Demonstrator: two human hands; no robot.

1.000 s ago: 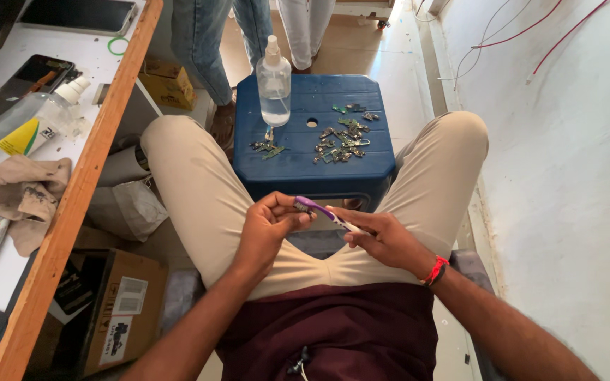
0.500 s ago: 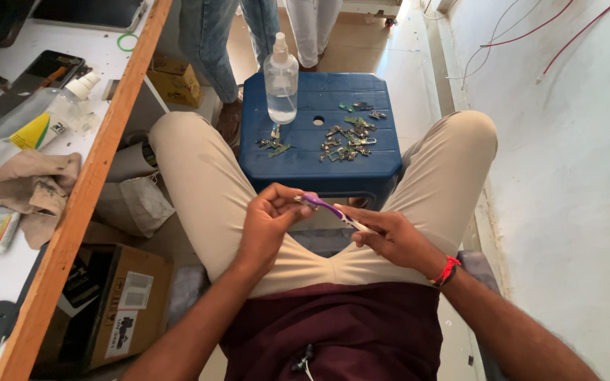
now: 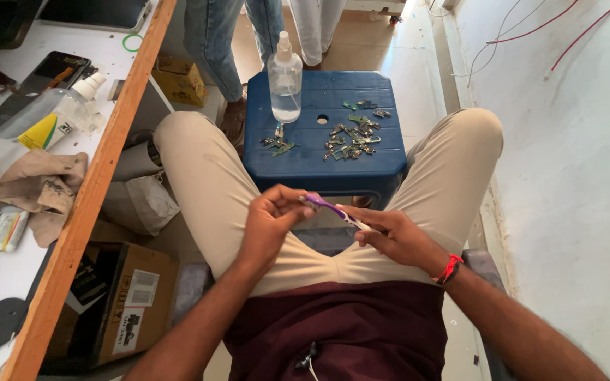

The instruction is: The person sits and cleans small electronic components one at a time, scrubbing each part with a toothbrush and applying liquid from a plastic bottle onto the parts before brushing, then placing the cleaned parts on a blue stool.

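I sit with my knees apart behind a blue plastic stool. My right hand grips the handle of a purple and white toothbrush. Its head rests against something small pinched in my left hand; that piece is hidden by the fingers. On the stool lie several small green circuit parts, a smaller cluster, and a clear plastic bottle with a nozzle cap.
A white workbench with a wooden edge runs along my left, carrying a rag, a bottle and a phone. Cardboard boxes sit below it. Another person's legs stand behind the stool. A white wall is at right.
My hands stay together over my lap with the toothbrush between them. The view has shifted slightly, and the brush head has worked a little against the held piece.
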